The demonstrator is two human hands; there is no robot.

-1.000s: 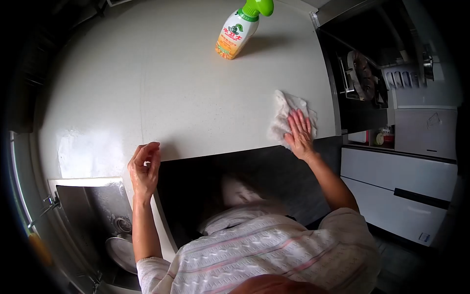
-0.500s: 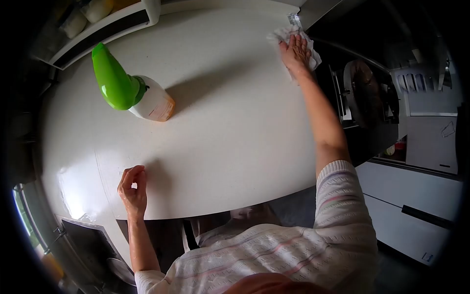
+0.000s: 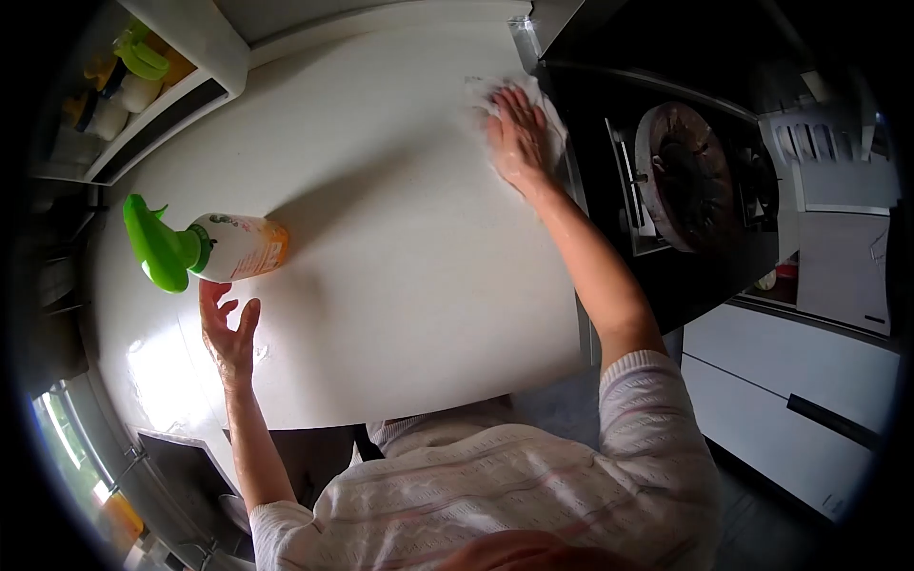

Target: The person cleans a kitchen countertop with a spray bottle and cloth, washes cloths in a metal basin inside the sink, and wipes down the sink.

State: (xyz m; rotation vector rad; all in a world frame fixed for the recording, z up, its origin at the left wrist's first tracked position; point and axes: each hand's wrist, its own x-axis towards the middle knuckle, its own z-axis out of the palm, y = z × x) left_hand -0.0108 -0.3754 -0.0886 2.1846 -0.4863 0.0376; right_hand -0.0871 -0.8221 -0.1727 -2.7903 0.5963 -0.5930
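Cloth [image 3: 554,131] (just one) lies under the right of two hands [image 3: 519,145].

The cloth [image 3: 547,107] is blurred along its left side and partly hidden under the right hand [image 3: 520,141]. Whether the left hand [image 3: 228,335] touches the spray bottle [image 3: 240,246] cannot be told, and the small print on its label is too small to read.

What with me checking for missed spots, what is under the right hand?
A white cloth lies under the right hand, its edges showing around the fingers. The countertop directly beneath the cloth is covered, so any spots there can't be seen.
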